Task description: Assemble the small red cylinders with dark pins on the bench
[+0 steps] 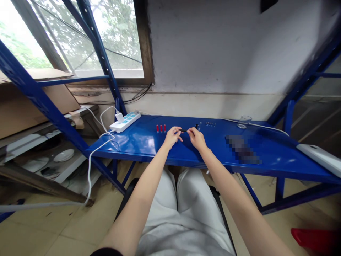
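Note:
Between my two hands a thin black rod-like piece lies level, just above the blue table. My left hand pinches its left end with thumb and forefinger, the other fingers loosely curled. The right end is pinched by my right hand. What exactly the black piece is, I cannot make out. Left of my hands stand three small red cylinders in a row. Just behind my right hand is a small black part, with tiny clear pieces near it. Several tiny metallic parts lie in rows farther right.
A white power strip with a plugged-in charger sits on the blue table at the left. At the right are a clear glass dish, a blurred-out dark object and a white device. A white cable runs along the back.

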A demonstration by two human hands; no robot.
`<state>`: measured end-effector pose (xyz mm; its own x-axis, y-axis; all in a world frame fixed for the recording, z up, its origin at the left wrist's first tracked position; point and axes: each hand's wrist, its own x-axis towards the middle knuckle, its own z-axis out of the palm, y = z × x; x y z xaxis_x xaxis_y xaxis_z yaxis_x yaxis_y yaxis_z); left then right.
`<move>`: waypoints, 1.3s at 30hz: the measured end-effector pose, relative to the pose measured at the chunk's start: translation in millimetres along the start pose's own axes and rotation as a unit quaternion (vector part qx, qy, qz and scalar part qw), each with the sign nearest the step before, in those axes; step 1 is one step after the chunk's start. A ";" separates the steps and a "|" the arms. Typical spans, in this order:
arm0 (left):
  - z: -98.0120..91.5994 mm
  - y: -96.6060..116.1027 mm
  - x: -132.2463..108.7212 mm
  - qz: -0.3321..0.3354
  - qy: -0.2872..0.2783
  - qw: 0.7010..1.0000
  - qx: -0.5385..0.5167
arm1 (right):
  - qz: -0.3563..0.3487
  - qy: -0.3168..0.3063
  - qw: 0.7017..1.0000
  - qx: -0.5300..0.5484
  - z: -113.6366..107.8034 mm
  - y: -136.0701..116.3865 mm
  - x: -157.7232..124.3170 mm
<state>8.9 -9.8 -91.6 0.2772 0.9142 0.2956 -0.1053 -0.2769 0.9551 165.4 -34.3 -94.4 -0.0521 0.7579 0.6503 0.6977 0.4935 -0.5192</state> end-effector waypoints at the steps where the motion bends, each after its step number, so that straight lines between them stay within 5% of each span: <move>1: 0.0 0.1 -0.3 -0.001 -0.003 1.000 -0.001 | 0.000 -0.001 1.000 0.001 -0.1 0.2 -0.1; 23: 4.1 -3.0 -3.4 0.018 0.022 0.995 0.095 | 0.015 -0.011 1.000 0.017 2.8 -3.0 0.8; 39: 1.8 -6.2 1.8 0.033 0.042 0.998 0.042 | 0.043 -0.041 0.994 0.088 9.7 7.4 -0.3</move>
<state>11.7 -7.0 -97.0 0.1904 0.9138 0.3589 -0.0401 -0.3580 0.9329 163.6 -26.8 -103.9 -0.0618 0.8292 0.5555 0.5671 0.4872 -0.6641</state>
